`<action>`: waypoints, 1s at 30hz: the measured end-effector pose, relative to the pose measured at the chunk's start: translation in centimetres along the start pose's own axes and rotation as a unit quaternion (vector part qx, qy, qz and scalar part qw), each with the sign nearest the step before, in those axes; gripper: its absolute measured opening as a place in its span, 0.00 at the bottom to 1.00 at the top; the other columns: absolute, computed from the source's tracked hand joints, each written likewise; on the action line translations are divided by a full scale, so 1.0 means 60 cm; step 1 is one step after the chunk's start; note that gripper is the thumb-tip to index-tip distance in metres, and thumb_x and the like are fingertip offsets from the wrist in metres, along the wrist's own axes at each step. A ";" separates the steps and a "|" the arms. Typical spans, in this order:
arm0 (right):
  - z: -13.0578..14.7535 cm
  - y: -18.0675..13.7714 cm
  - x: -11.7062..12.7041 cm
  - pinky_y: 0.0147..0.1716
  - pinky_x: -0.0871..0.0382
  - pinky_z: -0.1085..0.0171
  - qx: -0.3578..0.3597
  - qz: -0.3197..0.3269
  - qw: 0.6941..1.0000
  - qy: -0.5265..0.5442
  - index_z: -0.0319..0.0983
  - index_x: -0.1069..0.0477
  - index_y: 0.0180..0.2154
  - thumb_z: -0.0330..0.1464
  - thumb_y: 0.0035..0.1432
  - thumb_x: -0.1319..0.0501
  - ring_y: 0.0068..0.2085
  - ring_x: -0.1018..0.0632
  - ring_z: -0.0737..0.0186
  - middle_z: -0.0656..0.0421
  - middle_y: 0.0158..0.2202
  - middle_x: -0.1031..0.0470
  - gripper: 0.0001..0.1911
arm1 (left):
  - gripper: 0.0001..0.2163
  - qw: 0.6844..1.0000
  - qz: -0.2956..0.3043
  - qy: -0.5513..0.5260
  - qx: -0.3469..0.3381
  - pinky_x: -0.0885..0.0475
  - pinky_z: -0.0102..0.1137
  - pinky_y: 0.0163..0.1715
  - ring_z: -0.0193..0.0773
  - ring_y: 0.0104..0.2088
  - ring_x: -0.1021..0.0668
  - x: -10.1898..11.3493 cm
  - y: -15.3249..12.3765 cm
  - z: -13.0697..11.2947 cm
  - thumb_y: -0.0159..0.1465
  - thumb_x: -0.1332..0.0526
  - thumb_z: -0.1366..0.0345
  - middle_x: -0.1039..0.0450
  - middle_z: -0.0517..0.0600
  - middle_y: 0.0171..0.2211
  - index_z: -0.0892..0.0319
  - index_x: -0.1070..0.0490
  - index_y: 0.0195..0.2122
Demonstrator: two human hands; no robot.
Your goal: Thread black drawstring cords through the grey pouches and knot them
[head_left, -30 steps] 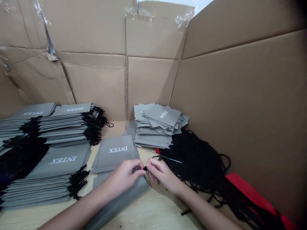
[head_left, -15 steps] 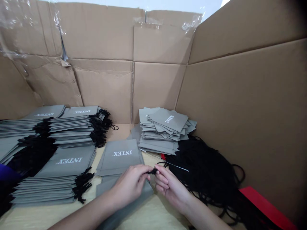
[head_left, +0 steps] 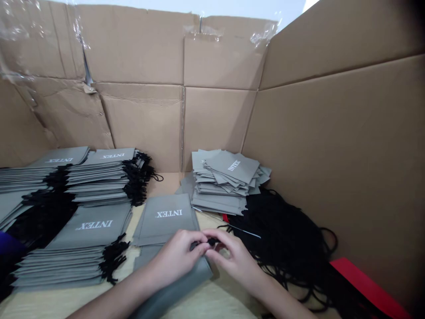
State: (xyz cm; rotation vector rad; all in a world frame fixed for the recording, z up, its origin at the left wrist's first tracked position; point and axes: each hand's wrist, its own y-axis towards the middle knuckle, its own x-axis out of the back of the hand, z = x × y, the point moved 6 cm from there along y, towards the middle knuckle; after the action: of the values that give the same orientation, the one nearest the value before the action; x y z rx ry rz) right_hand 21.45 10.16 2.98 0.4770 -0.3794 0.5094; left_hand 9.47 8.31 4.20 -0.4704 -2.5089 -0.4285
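My left hand [head_left: 182,252] pinches a short black cord [head_left: 211,242] between thumb and fingers. Opposite it, my right hand [head_left: 232,254] grips the same cord, and the fingertips of both hands meet around what looks like a knot. Below my hands a grey fabric pouch [head_left: 179,283] lies at a slant; my left hand and forearm cover part of it. Just beyond, more grey pouches [head_left: 169,228] printed INTEX lie in a low pile. A thin metal rod [head_left: 242,230] rests between that pile and a heap of black cords [head_left: 282,230].
Stacks of grey pouches with black cord ends [head_left: 66,261] stand on the left. A loose pouch stack [head_left: 229,177] sits at the back, near the cardboard wall [head_left: 219,119]. To the right is a red strip [head_left: 368,283]; a purple-blue item [head_left: 9,243] shows at the left edge.
My right hand has turned, its thumb and fingers now closing on the cord beside my left fingertips. The hands are closer together. Piles and cord heap stay put.
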 end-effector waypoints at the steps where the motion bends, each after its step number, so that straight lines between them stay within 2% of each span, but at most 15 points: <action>1: 0.001 0.000 -0.003 0.36 0.32 0.66 0.001 0.003 1.000 0.000 0.41 0.29 0.42 0.37 0.54 0.39 0.39 0.25 0.60 0.56 0.39 0.25 0.13 | 0.11 1.000 0.003 -0.004 0.000 0.38 0.24 0.29 0.33 0.27 0.30 0.000 0.000 0.001 0.62 0.48 0.65 0.29 0.45 0.25 0.61 0.29 0.28; 6: -0.013 0.006 0.001 0.31 0.31 0.66 -0.035 -0.028 0.997 0.055 0.38 0.24 0.33 0.35 0.50 0.35 0.32 0.24 0.61 0.57 0.30 0.23 0.09 | 0.13 0.999 0.003 0.023 0.044 0.43 0.24 0.23 0.32 0.24 0.35 0.004 0.001 0.011 0.61 0.47 0.60 0.36 0.43 0.20 0.62 0.30 0.24; 9: -0.018 0.009 0.007 0.29 0.31 0.67 -0.049 -0.030 0.993 0.107 0.37 0.24 0.31 0.36 0.48 0.34 0.29 0.25 0.63 0.58 0.27 0.23 0.09 | 0.15 0.999 0.016 -0.002 0.033 0.45 0.24 0.23 0.31 0.23 0.38 0.005 0.005 0.008 0.61 0.47 0.60 0.42 0.42 0.18 0.62 0.33 0.21; 12: -0.018 0.012 0.012 0.25 0.33 0.68 -0.061 -0.030 0.989 0.129 0.37 0.23 0.30 0.35 0.46 0.33 0.25 0.27 0.66 0.59 0.25 0.24 0.09 | 0.15 0.999 0.025 -0.032 0.028 0.44 0.24 0.24 0.31 0.23 0.39 0.005 0.008 0.006 0.61 0.48 0.61 0.44 0.42 0.18 0.62 0.35 0.20; 19: -0.023 0.014 0.025 0.30 0.31 0.67 -0.038 -0.028 0.993 0.111 0.39 0.22 0.31 0.33 0.45 0.32 0.31 0.24 0.63 0.58 0.28 0.22 0.08 | 0.14 0.999 0.036 -0.036 0.019 0.39 0.26 0.32 0.35 0.28 0.32 0.002 0.008 -0.001 0.63 0.51 0.62 0.35 0.45 0.23 0.61 0.31 0.25; 22: -0.023 0.014 0.027 0.30 0.31 0.66 -0.033 -0.023 0.993 0.115 0.39 0.22 0.32 0.34 0.45 0.32 0.30 0.24 0.62 0.58 0.28 0.22 0.09 | 0.14 0.999 0.036 -0.012 -0.003 0.39 0.26 0.31 0.34 0.28 0.32 0.000 0.008 -0.006 0.63 0.52 0.63 0.34 0.46 0.24 0.61 0.30 0.27; 26: -0.019 0.014 0.025 0.31 0.31 0.65 -0.028 -0.023 0.995 0.095 0.39 0.22 0.32 0.35 0.46 0.33 0.32 0.24 0.62 0.57 0.30 0.23 0.09 | 0.14 0.999 0.031 -0.025 0.007 0.39 0.26 0.29 0.34 0.27 0.32 -0.003 0.011 0.002 0.63 0.50 0.60 0.33 0.46 0.23 0.62 0.29 0.28; 30: -0.025 0.009 0.020 0.28 0.34 0.67 -0.029 -0.011 0.987 0.160 0.40 0.31 0.41 0.40 0.54 0.38 0.27 0.27 0.66 0.61 0.28 0.27 0.15 | 0.14 0.997 0.016 -0.068 -0.011 0.38 0.26 0.29 0.34 0.28 0.31 0.001 0.015 0.008 0.62 0.48 0.59 0.30 0.47 0.25 0.63 0.29 0.28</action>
State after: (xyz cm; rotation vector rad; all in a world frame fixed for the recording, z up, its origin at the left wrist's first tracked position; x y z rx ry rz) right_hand 22.44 11.81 2.46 0.3351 -0.0798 0.5425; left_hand 9.58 9.34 4.02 -0.5654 -2.6259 -0.4256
